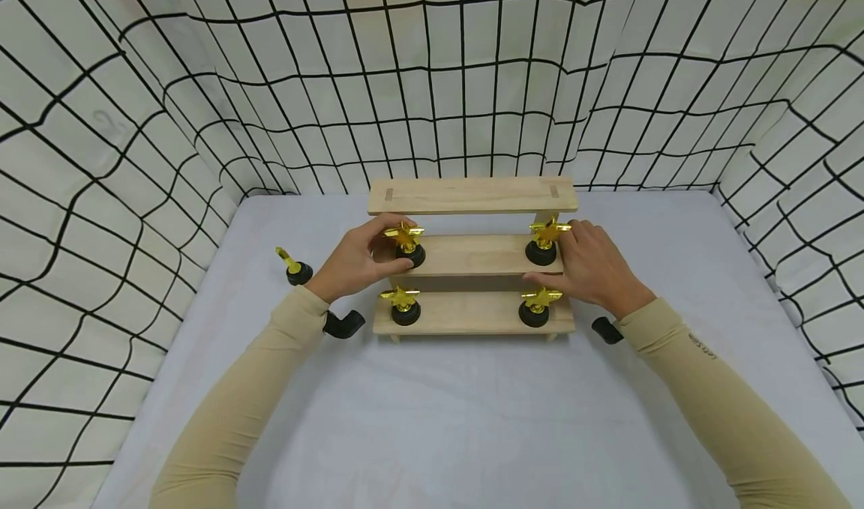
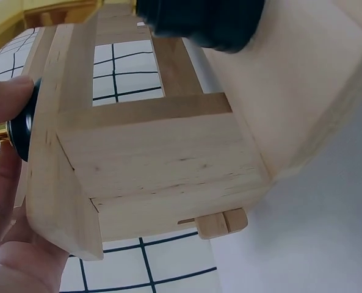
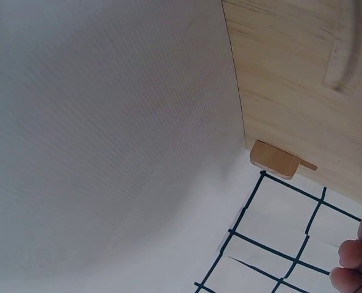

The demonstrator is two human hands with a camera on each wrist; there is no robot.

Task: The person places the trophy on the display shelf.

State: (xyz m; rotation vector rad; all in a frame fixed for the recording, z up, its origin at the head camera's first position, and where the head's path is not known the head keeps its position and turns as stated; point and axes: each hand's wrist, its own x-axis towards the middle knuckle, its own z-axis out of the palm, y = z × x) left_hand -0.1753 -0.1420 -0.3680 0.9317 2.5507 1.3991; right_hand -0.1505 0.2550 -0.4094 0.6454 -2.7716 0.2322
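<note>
A three-tier wooden rack (image 1: 472,255) stands on the table and bears several small trophies with gold stars on black bases. My left hand (image 1: 361,258) is at the left end of the middle tier, holding the trophy (image 1: 406,244) there; in the left wrist view the thumb (image 2: 7,101) presses its black base. At the right end, my right hand (image 1: 597,265) grips the rack beside another trophy (image 1: 544,242), thumb along the tier's front edge. Its fingertips (image 3: 358,256) show past the rack's side panel. The lowest tier holds a left trophy (image 1: 403,306) and a right trophy (image 1: 537,306).
Left of the rack, another gold trophy (image 1: 294,267) stands on the white-covered table (image 1: 466,419), near my left wrist. Black grid netting (image 1: 466,67) over white walls encloses the table at the back and both sides. The rack's top tier (image 1: 472,196) carries no trophy.
</note>
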